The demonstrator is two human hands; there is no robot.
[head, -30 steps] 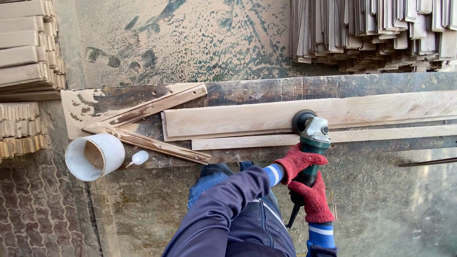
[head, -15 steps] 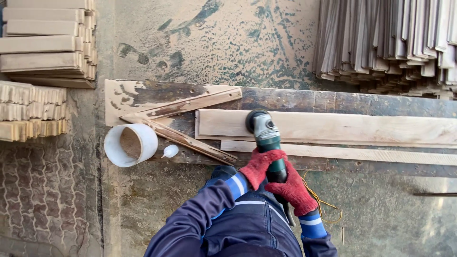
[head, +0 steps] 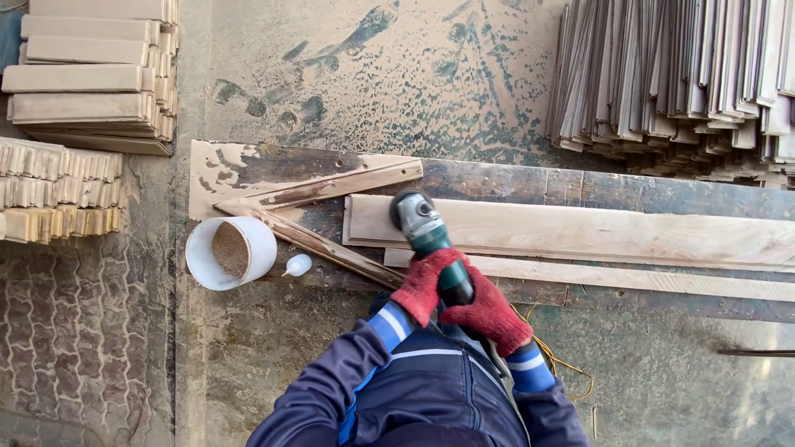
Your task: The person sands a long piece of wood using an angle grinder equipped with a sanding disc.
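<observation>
Both red-gloved hands clench one green angle grinder: the left hand nearer its head, the right hand behind on the handle. Its disc rests on the left end of the wider of two boards lying on the worktop. One white tub stands nearby.

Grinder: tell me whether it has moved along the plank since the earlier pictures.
Yes. The grinder has slid left along the wide plank, ending near the plank's left end, closer to the white bucket.
</observation>
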